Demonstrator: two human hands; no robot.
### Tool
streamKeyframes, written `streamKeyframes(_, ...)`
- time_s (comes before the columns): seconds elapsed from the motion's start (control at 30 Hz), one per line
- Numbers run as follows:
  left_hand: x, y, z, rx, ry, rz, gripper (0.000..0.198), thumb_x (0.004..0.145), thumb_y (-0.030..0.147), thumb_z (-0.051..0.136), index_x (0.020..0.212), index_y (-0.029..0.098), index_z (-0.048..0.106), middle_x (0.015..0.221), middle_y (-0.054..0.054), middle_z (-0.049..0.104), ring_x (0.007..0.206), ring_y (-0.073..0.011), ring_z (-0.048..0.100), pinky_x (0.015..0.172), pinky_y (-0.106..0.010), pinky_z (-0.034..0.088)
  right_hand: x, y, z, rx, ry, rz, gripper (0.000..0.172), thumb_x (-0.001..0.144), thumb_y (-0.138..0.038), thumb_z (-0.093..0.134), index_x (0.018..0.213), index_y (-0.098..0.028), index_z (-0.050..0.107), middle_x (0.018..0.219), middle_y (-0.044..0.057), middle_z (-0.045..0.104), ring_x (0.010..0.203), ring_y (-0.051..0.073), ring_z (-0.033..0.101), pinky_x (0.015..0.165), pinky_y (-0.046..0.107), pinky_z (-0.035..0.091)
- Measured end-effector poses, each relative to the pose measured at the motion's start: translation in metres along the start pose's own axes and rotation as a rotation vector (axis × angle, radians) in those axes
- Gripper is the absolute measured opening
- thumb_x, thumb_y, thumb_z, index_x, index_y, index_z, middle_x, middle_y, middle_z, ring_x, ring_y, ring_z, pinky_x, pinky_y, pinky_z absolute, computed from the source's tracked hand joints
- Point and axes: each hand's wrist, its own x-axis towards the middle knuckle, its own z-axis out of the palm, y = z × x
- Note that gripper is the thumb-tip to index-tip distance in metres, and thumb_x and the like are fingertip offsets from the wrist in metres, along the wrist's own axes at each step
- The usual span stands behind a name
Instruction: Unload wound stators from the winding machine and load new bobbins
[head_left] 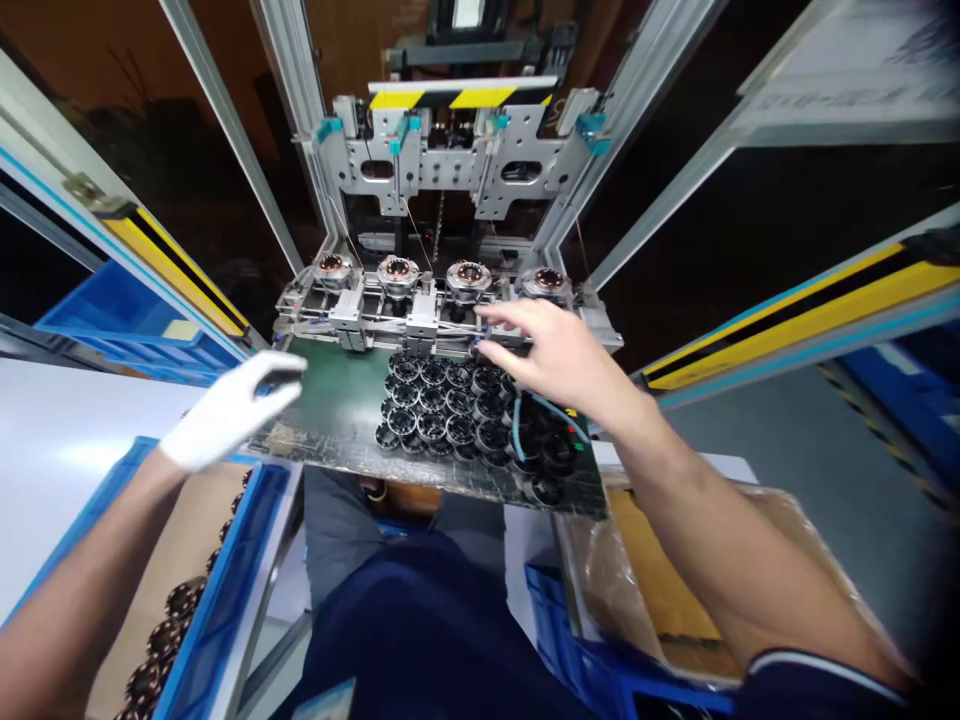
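Observation:
My left hand (232, 408), in a white glove, hangs over the left end of the green work board (337, 375). Its thumb and fingers are apart; a dark patch shows between them, and I cannot tell what it is. My bare right hand (551, 350) is open, thumb and fingers spread, just in front of the rightmost motor stator (546, 282) with copper windings. Three more such stators, among them one (469, 275) beside the right hand, sit in the fixture row. Below lie several black ring-shaped parts (432, 400) in rows on the board.
A metal plate (450, 160) with yellow-black striping stands behind the fixture. Blue tubes (517, 430) lie over the parts at right. A blue bin (202, 640) with copper-wound rings is at lower left, a plastic-lined box (652, 560) at lower right. Yellow-black bars (810, 315) flank the station.

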Motion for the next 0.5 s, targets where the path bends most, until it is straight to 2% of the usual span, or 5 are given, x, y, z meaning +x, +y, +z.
streamKeyframes(0.1, 0.111, 0.032, -0.029, 0.368, 0.219, 0.204, 0.050, 0.109, 0.051, 0.058, 0.148, 0.024, 0.074, 0.149, -0.012, 0.074, 0.139, -0.0349, 0.069, 0.126, -0.050, 0.053, 0.101, -0.015, 0.006, -0.092, -0.119, 0.043, 0.047, 0.112, -0.034, 0.063, 0.157, -0.026, 0.070, 0.129, 0.007, 0.085, 0.117, 0.028, 0.078, 0.111, 0.045, 0.061)
streamKeyframes(0.13, 0.145, 0.038, -0.031, 0.514, 0.222, 0.197, 0.052, 0.110, 0.047, 0.055, 0.151, 0.022, 0.073, 0.148, -0.015, 0.073, 0.140, -0.0372, 0.067, 0.126, -0.053, 0.053, 0.130, -0.017, 0.014, -0.125, -0.145, 0.077, 0.044, 0.112, -0.033, 0.064, 0.154, -0.025, 0.072, 0.126, 0.008, 0.086, 0.119, 0.029, 0.078, 0.111, 0.046, 0.061)
streamKeyframes(0.23, 0.224, 0.041, -0.021, 0.600, 0.184, 0.161, 0.052, 0.111, 0.041, 0.058, 0.155, 0.020, 0.073, 0.149, -0.019, 0.071, 0.139, -0.0411, 0.064, 0.120, -0.056, 0.053, 0.191, -0.012, 0.046, -0.214, -0.248, 0.168, 0.035, 0.112, -0.040, 0.075, 0.141, -0.020, 0.076, 0.133, 0.011, 0.081, 0.122, 0.028, 0.077, 0.112, 0.051, 0.064)
streamKeyframes(0.37, 0.271, 0.023, 0.007, 0.641, 0.089, 0.164, 0.039, 0.111, 0.041, 0.069, 0.143, 0.021, 0.076, 0.149, -0.014, 0.071, 0.141, -0.0359, 0.064, 0.119, -0.055, 0.054, 0.214, 0.001, 0.076, -0.299, -0.326, 0.225, 0.033, 0.112, -0.045, 0.078, 0.132, -0.018, 0.077, 0.136, 0.010, 0.077, 0.122, 0.026, 0.077, 0.109, 0.051, 0.067)
streamKeyframes(0.5, 0.283, 0.008, 0.018, 0.639, 0.076, 0.204, 0.032, 0.110, 0.041, 0.075, 0.132, 0.018, 0.077, 0.149, -0.012, 0.071, 0.145, -0.0331, 0.063, 0.124, -0.058, 0.053, 0.215, 0.000, 0.071, -0.326, -0.289, 0.218, 0.031, 0.113, -0.045, 0.076, 0.130, -0.019, 0.078, 0.135, 0.010, 0.078, 0.126, 0.028, 0.076, 0.115, 0.055, 0.064)
